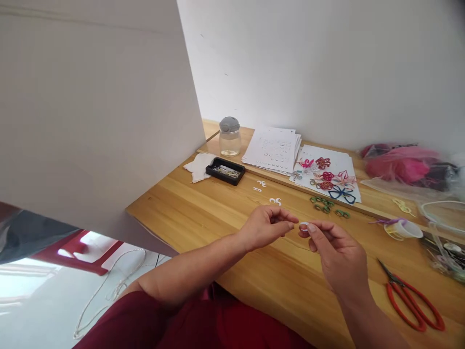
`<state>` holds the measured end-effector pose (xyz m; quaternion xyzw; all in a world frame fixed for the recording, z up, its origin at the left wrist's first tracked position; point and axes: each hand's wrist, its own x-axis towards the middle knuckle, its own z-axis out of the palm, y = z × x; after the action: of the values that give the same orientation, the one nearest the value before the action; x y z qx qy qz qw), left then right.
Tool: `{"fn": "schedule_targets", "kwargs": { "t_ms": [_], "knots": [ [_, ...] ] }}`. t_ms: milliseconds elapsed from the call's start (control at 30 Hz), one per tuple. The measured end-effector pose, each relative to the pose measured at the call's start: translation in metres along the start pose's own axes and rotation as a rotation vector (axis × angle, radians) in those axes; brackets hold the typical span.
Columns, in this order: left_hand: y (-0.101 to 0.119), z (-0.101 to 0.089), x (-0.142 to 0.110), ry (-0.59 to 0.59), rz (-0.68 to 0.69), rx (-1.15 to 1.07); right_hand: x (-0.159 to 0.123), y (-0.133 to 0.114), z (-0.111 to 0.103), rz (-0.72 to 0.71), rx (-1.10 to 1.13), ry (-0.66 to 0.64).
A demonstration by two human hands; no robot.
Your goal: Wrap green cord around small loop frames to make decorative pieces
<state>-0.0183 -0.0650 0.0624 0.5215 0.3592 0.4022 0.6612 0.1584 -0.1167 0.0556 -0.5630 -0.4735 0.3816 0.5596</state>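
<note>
My left hand and my right hand meet above the wooden table, fingertips almost touching. Both are closed in a pinch on a small white loop piece held between them. Small white curled pieces lie on the table just beyond my left hand. Several green rings lie farther back, beyond my right hand.
Red-handled scissors lie at the right. A black tray, a glass jar, stacked white sheets and a sheet bearing coloured flower shapes stand at the back. A white cup and pink bag are at right. A white panel stands left.
</note>
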Motion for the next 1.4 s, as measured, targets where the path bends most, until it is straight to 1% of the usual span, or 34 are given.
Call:
{"fn": "schedule_targets", "kwargs": {
  "t_ms": [100,167,233,300,367,467,533,600,667,700,767,833,900,967,1033,1100,1200,1400],
  "knots": [
    [-0.004,0.007,0.018,-0.063,-0.022,-0.037,0.009,0.006,-0.007,-0.012,-0.071,-0.029],
    [-0.01,0.008,0.028,-0.058,-0.028,-0.037,0.016,0.011,-0.008,0.004,-0.086,-0.066],
    [-0.019,0.008,0.037,-0.037,-0.027,-0.055,0.022,0.019,-0.009,0.056,-0.032,-0.086],
    [-0.029,0.005,0.044,-0.043,-0.036,-0.127,0.028,0.026,-0.009,0.151,0.097,-0.102],
    [-0.039,0.002,0.049,-0.057,-0.051,-0.209,0.033,0.032,-0.009,0.277,0.22,-0.153],
    [-0.049,-0.003,0.053,-0.069,-0.067,-0.278,0.037,0.037,-0.007,0.484,0.315,-0.286],
    [-0.052,-0.005,0.053,-0.113,-0.074,-0.308,0.037,0.038,-0.007,0.628,0.371,-0.384],
    [-0.054,-0.007,0.052,-0.175,-0.067,-0.323,0.035,0.038,-0.006,0.74,0.433,-0.454],
    [-0.054,-0.007,0.051,-0.224,-0.043,-0.313,0.034,0.037,-0.006,0.802,0.474,-0.479],
    [-0.055,-0.007,0.051,-0.226,-0.029,-0.293,0.033,0.037,-0.005,0.822,0.488,-0.473],
    [-0.056,-0.007,0.051,-0.175,-0.002,-0.213,0.032,0.037,-0.005,0.851,0.509,-0.438],
    [-0.058,-0.006,0.051,-0.077,0.001,-0.121,0.032,0.038,-0.004,0.826,0.504,-0.368],
    [-0.061,-0.006,0.051,-0.009,-0.024,-0.079,0.032,0.04,-0.002,0.729,0.444,-0.273],
    [-0.063,-0.005,0.051,0.013,-0.063,-0.084,0.032,0.044,-0.001,0.601,0.351,-0.178],
    [-0.064,-0.004,0.05,0.018,-0.102,-0.098,0.031,0.051,-0.001,0.493,0.249,-0.123],
    [-0.063,-0.002,0.049,0.012,-0.14,-0.103,0.03,0.058,-0.001,0.416,0.143,-0.111],
    [-0.062,0.0,0.047,0.01,-0.175,-0.107,0.026,0.065,-0.002,0.348,0.025,-0.122],
    [-0.058,0.002,0.045,0.011,-0.207,-0.106,0.025,0.064,-0.001,0.346,0.002,-0.122]
  ]
}}
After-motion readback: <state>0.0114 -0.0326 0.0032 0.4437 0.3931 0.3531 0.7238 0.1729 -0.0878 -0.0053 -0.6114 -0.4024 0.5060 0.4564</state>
